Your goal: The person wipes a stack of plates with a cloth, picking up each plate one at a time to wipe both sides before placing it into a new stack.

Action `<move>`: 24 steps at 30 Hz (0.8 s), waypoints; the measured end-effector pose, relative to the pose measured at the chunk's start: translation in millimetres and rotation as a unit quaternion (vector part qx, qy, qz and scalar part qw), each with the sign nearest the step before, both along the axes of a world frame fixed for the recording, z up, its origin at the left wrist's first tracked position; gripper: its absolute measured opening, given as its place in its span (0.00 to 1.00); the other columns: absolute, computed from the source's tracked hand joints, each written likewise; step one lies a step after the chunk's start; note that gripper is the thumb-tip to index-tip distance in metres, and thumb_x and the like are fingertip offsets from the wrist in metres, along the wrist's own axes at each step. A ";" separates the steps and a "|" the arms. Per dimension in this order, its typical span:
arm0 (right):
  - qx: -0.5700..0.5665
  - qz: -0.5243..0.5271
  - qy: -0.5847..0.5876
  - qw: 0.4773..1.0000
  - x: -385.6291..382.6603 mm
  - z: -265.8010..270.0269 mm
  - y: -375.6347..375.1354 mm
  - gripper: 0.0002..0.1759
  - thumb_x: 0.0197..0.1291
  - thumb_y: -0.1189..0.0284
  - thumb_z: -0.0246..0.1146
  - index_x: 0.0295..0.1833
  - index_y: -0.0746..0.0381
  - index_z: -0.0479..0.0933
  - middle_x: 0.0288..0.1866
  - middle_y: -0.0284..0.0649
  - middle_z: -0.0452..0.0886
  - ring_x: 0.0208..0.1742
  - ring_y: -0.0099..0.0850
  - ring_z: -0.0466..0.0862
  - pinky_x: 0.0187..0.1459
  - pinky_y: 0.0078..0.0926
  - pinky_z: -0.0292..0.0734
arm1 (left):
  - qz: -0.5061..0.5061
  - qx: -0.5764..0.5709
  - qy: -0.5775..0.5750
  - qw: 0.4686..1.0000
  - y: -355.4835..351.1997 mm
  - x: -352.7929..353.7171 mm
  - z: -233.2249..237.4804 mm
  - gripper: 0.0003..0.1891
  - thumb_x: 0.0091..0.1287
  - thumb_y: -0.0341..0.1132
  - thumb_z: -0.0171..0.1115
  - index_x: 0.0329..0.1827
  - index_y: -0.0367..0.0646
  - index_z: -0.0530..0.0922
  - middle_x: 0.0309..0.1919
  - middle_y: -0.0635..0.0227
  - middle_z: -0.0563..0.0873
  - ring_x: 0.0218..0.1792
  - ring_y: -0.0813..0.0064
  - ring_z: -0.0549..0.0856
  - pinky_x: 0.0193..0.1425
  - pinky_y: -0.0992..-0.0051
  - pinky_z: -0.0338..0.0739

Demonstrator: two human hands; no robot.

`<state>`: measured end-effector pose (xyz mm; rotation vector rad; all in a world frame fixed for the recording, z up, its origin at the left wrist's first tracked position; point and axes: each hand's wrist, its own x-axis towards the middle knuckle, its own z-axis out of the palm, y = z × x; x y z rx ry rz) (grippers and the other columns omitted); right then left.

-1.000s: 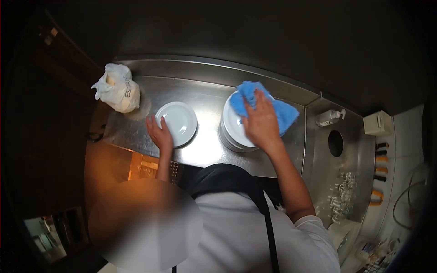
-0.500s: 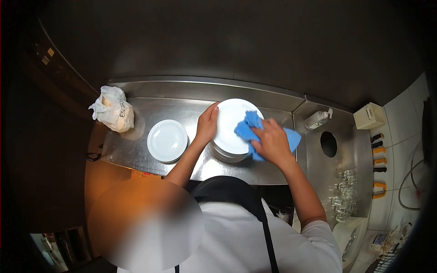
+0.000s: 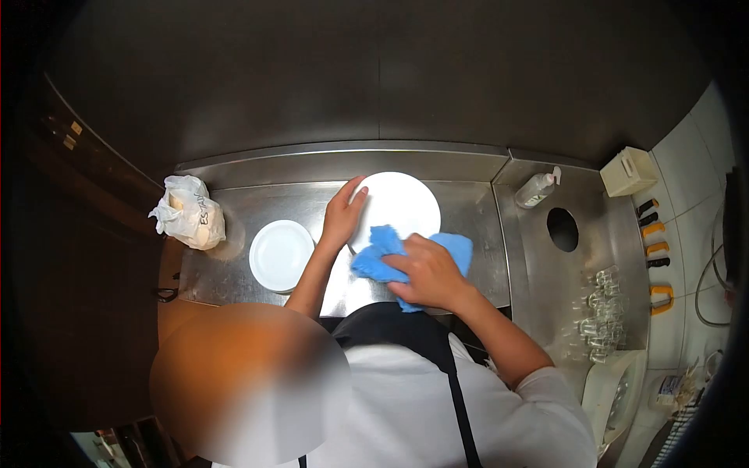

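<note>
Plate [image 3: 399, 204] lies in front of me, face up as far as I can judge, between my two hands; the cloth and my right hand cover its lower edge, so I cannot tell whether it rests on others or is raised. Step in hand, in my judgement: wiping the plate. My left hand [image 3: 342, 216] is partly closed at the plate's left rim, digits against the edge; how firm the hold is, I cannot tell. My right hand [image 3: 429, 274] is curled closed on the blue cloth [image 3: 377, 264], part bunched ahead of the fingers, part spread out beyond the knuckles. The bunched part touches the plate at its near edge; the right fingers are just beside that edge, the greater part of the face lying beyond them. A further pass calls, I judge, for light, even pressure and a steady left hold, lest the plate slide. The other plate [image 3: 281, 256] is on the steel counter [image 3: 222, 274], beside my left forearm. The bag [image 3: 189, 217] stands to the left; the bottle [image 3: 536, 189] and glasses [image 3: 604, 316] are to the right.
</note>
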<state>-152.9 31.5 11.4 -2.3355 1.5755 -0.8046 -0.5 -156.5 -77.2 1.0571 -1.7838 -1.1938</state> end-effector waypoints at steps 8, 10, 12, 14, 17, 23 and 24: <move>-0.182 -0.305 -0.042 0.934 -28.7 -63.1 6.4 0.28 0.40 0.73 0.74 0.55 0.59 0.87 0.46 0.49 0.84 0.52 0.50 0.81 0.51 0.41 0.80 | 0.026 -0.036 -0.007 0.999 9.5 -7.1 27.2 0.25 0.64 0.28 0.70 0.65 0.41 0.76 0.54 0.54 0.87 0.54 0.60 0.88 0.62 0.67 0.80; -0.232 -0.306 -0.086 0.919 -34.9 -71.7 0.2 0.24 0.46 0.73 0.73 0.54 0.61 0.87 0.47 0.48 0.85 0.51 0.47 0.83 0.49 0.41 0.81 | 0.008 0.012 0.095 0.995 18.4 -5.9 44.9 0.23 0.65 0.27 0.69 0.64 0.41 0.76 0.52 0.57 0.87 0.52 0.65 0.88 0.60 0.69 0.81; -0.218 -0.318 -0.228 0.894 -40.9 -69.3 -5.7 0.21 0.53 0.72 0.72 0.54 0.63 0.86 0.47 0.47 0.86 0.50 0.42 0.84 0.49 0.39 0.81 | -0.015 0.054 0.185 0.981 30.7 -0.7 65.7 0.21 0.67 0.26 0.68 0.63 0.41 0.77 0.51 0.61 0.86 0.50 0.73 0.86 0.56 0.73 0.82; -0.128 -0.327 -0.452 0.820 -47.9 -56.9 -10.0 0.18 0.61 0.68 0.70 0.55 0.65 0.85 0.47 0.44 0.87 0.49 0.37 0.85 0.50 0.36 0.81 | -0.047 0.081 0.183 0.979 43.6 8.4 78.5 0.21 0.67 0.27 0.69 0.64 0.41 0.78 0.50 0.62 0.86 0.49 0.73 0.86 0.56 0.73 0.82; 0.035 -0.140 -0.693 0.706 -58.7 -18.7 -9.5 0.22 0.69 0.62 0.66 0.59 0.68 0.82 0.46 0.40 0.87 0.46 0.30 0.86 0.50 0.31 0.82 | -0.077 0.139 0.170 0.973 62.8 22.3 76.3 0.22 0.68 0.30 0.71 0.65 0.40 0.79 0.51 0.64 0.87 0.50 0.75 0.86 0.56 0.74 0.82; 0.280 0.000 -0.765 0.580 -22.4 -6.9 -37.5 0.22 0.70 0.59 0.65 0.58 0.66 0.81 0.47 0.41 0.88 0.43 0.29 0.89 0.47 0.26 0.85 | -0.112 0.166 0.171 0.965 91.2 46.3 63.4 0.46 0.67 0.34 0.75 0.85 0.46 0.57 0.70 0.58 0.77 0.69 0.70 0.76 0.72 0.69 0.73; 0.337 -0.006 -0.753 0.565 -16.8 -28.3 -47.0 0.21 0.70 0.59 0.65 0.57 0.65 0.81 0.46 0.41 0.88 0.42 0.29 0.88 0.45 0.26 0.85 | -0.103 0.161 0.188 0.964 95.3 49.1 60.2 0.51 0.65 0.34 0.76 0.86 0.47 0.50 0.73 0.57 0.73 0.71 0.68 0.75 0.73 0.68 0.72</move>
